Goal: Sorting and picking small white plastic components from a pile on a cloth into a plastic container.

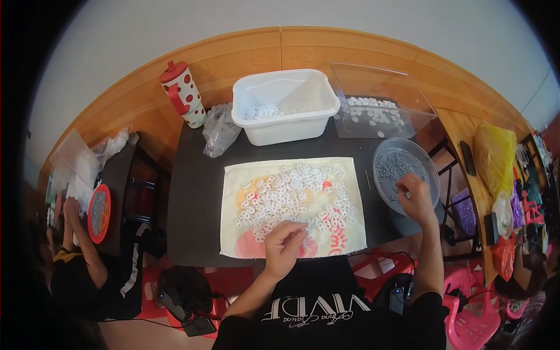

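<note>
while white oval pieces (280, 195) sit heaped on the cloth (234, 176) just past the left hand (282, 248), right hand (416, 197) over a round tub (431, 175), hiding some grey bits (396, 165), both grips too small to read, can't tell if either's closed

The cloth (233, 177) lies on the counter (195, 195), small rings (283, 193) spread over it. Directly behind the cloth stands a tub (287, 132); behind-left, a bag (220, 134) and a tumbler (191, 93); behind-right, a box (378, 83) with discs (371, 108) inside. Just right of the cloth is a stick (367, 179); farther right, a bowl (432, 182) containing small parts (398, 166).
</note>
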Motion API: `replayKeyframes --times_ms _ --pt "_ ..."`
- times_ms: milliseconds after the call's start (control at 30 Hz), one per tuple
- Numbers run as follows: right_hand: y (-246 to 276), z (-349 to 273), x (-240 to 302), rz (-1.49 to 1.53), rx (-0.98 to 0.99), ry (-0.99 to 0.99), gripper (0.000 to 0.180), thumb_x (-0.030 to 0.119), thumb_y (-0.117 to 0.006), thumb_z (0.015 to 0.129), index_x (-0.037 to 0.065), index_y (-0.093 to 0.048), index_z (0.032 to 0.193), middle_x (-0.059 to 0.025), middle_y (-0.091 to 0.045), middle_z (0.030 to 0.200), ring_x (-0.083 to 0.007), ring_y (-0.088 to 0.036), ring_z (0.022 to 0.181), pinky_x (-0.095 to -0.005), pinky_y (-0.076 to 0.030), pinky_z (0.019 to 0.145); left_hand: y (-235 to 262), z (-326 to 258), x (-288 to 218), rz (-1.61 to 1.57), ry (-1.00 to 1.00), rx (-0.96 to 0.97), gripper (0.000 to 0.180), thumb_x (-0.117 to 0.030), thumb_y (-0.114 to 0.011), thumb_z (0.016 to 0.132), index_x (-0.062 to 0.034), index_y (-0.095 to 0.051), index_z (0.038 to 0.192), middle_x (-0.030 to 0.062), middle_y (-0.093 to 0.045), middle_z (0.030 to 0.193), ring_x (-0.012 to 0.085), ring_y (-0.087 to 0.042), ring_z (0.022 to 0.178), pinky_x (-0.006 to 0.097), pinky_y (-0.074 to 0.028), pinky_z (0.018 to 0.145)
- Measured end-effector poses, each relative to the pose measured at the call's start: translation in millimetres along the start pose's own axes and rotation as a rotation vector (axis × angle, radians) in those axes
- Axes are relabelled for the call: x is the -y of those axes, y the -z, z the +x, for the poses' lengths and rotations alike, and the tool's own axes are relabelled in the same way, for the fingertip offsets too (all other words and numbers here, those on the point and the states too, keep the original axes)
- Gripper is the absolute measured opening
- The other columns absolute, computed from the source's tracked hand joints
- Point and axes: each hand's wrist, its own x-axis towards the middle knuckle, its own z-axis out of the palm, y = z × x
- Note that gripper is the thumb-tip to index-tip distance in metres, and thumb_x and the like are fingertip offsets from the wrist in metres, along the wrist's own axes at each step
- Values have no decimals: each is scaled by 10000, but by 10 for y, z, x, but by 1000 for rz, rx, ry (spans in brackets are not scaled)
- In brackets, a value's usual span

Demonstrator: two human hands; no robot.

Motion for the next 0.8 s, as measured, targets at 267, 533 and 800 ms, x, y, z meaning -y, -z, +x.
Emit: replayKeyframes --times_ms 267,533,800 --pt "-540 62 1260 981 153 88 114 -95 -645 852 -18 -636 936 -72 -627 919 -140 -604 852 -260 -474 730 19 12 2 -13 -17 29 194 78 -636 902 40 -687 1085 75 -638 956 120 -592 829 229 -469 733" --pt "-807 29 1477 1016 210 83 76 -34 -621 906 0 -610 973 -87 -609 879 -188 -608 814 -292 -475 730 2 -5 -42 -27 -18 34 217 85 -618 909 46 -681 1113 96 -648 975 142 -630 845 245 -507 743" --pt "-768 64 1501 938 249 145 100 -34 -627 877 4 -603 967 -122 -608 869 -267 -612 798 -327 -478 719 4 19 -69 34 -71 33 214 89 -619 901 47 -687 1100 102 -658 968 140 -639 823 237 -507 719"
